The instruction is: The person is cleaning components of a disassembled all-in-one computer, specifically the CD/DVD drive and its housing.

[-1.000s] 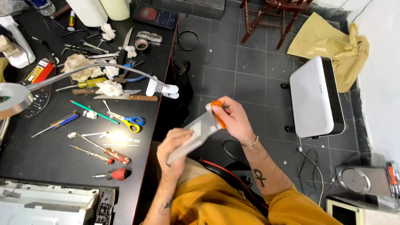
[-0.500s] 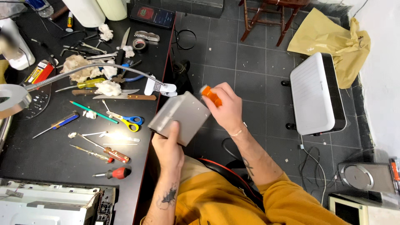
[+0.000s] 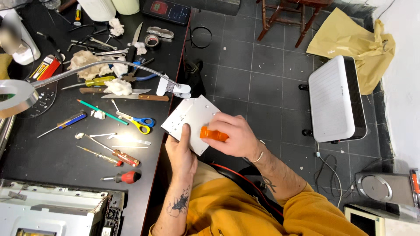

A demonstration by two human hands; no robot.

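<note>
half the orange tool (image 3: 213,133) hidden inside right hand (image 3: 232,136), tip unseen

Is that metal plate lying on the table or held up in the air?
Held up. The left hand grips the plate by its lower edge, off the table, over the floor.

Two hands (image 3: 181,153) (image 3: 234,136), one metal plate (image 3: 190,120), one scissors (image 3: 138,122), three screwdrivers (image 3: 122,177).

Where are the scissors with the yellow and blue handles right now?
In the head view, the scissors lie on the black workbench, left of the grey metal plate that the left hand holds, just below a wooden-handled knife.
</note>
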